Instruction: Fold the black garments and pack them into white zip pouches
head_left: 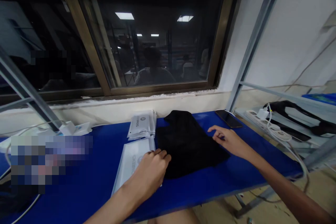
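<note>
A black fabric garment (187, 143) lies spread on the blue table in front of me; its exact kind does not show. My left hand (154, 164) is at its left edge, over the right side of a white printed packaging bag (128, 159). The fingers are curled down and closed, and their tips are hidden. Just above the garment's right edge, my right hand (227, 140) is open, with bent fingers spread apart and nothing in them. Behind the front bag, more white printed bags (141, 125) are stacked near the wall.
A phone (228, 118) rests at the table's back right. On the right-hand shelf are a power strip (278, 129) with cables and black straps (309, 112). Metal posts (256, 38) flank the table (99, 175). Chargers (68, 128) and a blurred patch are at left.
</note>
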`<state>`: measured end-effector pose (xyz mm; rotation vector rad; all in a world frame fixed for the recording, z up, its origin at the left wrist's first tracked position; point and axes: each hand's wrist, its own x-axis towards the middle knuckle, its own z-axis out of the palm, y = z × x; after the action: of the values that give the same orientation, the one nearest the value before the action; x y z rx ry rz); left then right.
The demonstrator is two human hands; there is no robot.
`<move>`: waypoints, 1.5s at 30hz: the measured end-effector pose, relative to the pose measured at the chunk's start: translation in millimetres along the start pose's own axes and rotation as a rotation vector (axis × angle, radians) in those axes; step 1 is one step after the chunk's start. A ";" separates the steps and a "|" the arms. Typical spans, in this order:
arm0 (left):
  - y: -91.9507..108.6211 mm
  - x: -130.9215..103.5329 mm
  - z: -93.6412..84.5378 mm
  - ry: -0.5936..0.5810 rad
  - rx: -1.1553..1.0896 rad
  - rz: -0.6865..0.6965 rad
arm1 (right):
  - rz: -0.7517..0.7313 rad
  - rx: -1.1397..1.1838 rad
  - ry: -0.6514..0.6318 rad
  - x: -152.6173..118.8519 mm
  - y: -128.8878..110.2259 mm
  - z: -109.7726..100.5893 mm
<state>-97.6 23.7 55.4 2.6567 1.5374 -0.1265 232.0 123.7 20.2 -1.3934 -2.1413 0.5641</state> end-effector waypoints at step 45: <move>-123.7 80.3 -97.7 0.922 -0.834 -0.026 | -0.520 0.323 0.537 142.1 -163.9 20.6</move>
<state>-161.5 164.3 141.7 2.0135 1.2877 1.5367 55.8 190.4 129.8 -0.6689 -1.7669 0.2691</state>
